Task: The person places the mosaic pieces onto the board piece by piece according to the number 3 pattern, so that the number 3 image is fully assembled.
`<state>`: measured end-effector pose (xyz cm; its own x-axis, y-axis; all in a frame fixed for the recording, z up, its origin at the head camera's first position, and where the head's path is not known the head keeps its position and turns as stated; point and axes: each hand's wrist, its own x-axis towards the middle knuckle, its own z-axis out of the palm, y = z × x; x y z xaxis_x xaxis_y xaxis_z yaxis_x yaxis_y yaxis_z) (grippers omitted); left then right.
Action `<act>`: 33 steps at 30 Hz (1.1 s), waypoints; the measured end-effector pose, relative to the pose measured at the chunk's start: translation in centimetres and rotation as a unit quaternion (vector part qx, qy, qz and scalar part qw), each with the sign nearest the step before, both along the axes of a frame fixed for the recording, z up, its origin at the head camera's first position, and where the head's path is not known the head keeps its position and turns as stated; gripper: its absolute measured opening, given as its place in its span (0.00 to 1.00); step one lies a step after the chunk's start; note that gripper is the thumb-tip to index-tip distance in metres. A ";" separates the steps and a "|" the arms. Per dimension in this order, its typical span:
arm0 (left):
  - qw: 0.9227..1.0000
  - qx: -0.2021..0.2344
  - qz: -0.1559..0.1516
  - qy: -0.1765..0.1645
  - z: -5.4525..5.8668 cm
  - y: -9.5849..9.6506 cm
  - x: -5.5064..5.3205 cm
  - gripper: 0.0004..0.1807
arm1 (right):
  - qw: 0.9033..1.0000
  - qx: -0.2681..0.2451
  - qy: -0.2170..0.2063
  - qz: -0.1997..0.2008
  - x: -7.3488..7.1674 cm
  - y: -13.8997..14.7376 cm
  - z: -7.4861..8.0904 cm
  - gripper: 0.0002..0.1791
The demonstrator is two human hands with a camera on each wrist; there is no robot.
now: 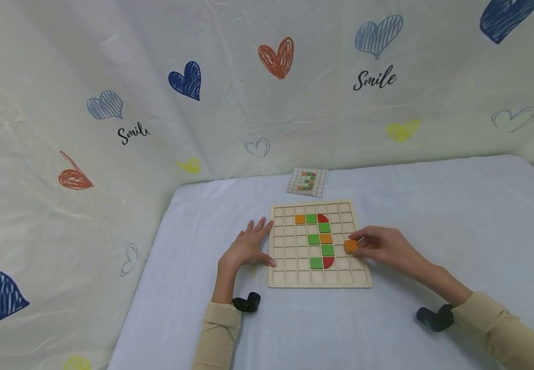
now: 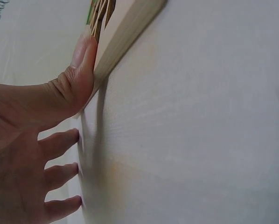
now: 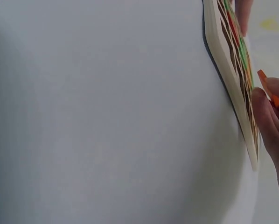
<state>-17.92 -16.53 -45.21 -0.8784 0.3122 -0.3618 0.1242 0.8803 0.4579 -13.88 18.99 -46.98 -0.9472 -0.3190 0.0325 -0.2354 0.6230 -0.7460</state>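
A wooden grid board [image 1: 294, 279] lies on the white cloth, with green, orange and red tiles set in several of its cells. My left hand [image 1: 246, 244] rests at the board's left edge with fingers spread; in the left wrist view its thumb [image 2: 83, 56] touches the board's rim. Over the right side of the grid, my right hand [image 1: 384, 247] pinches an orange square tile [image 1: 351, 246] between thumb and fingers. The right wrist view shows that orange tile [image 3: 268, 89] tilted, just above the board.
Behind the board lies a printed pattern card [image 1: 307, 182] showing a similar coloured figure. White cloth [image 1: 179, 288] covers the table. A hanging sheet with hearts and words [image 1: 229, 113] stands at the back and left. Black devices [image 1: 435, 317] sit at both wrists.
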 end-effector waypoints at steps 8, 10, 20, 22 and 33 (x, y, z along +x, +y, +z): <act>1.000 0.002 0.003 -0.005 0.1 -0.1 0.1 0.62 | 1.000 -0.001 0.019 0.025 -0.1 -1.9 0.7 0.16; 1.000 0.002 0.003 -0.006 0.1 -0.1 0.1 0.62 | 0.999 -0.003 0.024 0.032 -0.2 -2.5 0.7 0.16; 1.000 0.005 0.002 -0.006 -0.1 -0.1 0.0 0.62 | 0.997 -0.011 0.032 0.070 -0.4 -5.1 0.6 0.14; 1.000 0.002 0.001 -0.007 -0.1 0.0 -0.1 0.62 | 0.997 -0.011 0.034 0.074 -0.4 -5.4 0.4 0.14; 1.000 -0.005 0.003 -0.007 -0.2 0.0 -0.2 0.62 | 0.993 -0.011 0.056 0.106 -0.4 -7.9 -0.4 0.14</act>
